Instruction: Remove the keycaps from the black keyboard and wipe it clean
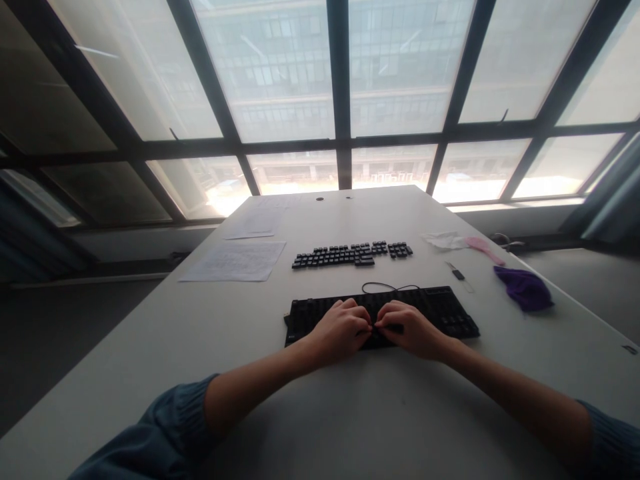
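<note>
A black keyboard (315,313) lies on the white table in front of me, most of its keycaps apparently off. Over its middle, my left hand (345,327) is closed, thumb and fingers pinched together. My right hand (407,327) meets it from the other side in a similar pinch. The fingertips of both almost touch; whatever they hold is too small and dark to make out. Behind the keyboard, loose black keycaps (335,256) stand in rows, laid out like a keyboard. The keyboard's cable (380,285) loops out at its back edge.
Printed sheets of paper (235,261) lie at the left on the table (200,333). To the right are a small wire-ended keycap puller (457,273), a purple cloth (524,288), a pink item (484,250) and a crumpled white wipe (444,240). Windows rise beyond the far edge.
</note>
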Demonstrator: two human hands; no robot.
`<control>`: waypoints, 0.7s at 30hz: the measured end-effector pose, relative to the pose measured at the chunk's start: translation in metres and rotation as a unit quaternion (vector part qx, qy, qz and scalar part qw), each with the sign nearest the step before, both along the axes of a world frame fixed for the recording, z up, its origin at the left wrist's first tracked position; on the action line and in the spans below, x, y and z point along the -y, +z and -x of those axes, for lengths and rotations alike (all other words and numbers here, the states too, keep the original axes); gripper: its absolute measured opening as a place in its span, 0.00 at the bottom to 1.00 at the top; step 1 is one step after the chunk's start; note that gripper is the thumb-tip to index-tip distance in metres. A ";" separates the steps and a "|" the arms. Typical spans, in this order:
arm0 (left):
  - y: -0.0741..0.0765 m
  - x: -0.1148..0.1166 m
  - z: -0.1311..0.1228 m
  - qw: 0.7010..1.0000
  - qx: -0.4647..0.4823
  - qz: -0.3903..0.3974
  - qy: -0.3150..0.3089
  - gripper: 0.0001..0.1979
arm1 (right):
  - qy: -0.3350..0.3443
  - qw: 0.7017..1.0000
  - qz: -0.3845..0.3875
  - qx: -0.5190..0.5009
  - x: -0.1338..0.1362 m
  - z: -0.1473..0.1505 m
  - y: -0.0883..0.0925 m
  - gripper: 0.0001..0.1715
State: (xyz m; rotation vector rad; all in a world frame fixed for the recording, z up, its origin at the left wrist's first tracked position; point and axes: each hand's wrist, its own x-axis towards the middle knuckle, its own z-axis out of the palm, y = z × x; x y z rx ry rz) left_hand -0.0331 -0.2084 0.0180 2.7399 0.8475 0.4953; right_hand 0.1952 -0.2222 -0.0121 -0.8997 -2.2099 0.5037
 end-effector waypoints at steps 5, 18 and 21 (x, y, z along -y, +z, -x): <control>-0.008 -0.006 0.001 0.999 0.041 0.034 0.008 0.05 | -0.019 0.993 0.066 -0.091 -0.003 -0.001 -0.004 0.02; -0.004 -0.004 0.000 0.998 0.044 0.039 0.004 0.05 | 0.007 1.000 0.005 -0.004 0.000 0.002 -0.001 0.06; -0.005 -0.004 0.000 0.999 0.039 0.033 0.005 0.04 | 0.017 0.999 -0.012 0.035 0.002 0.001 0.007 0.07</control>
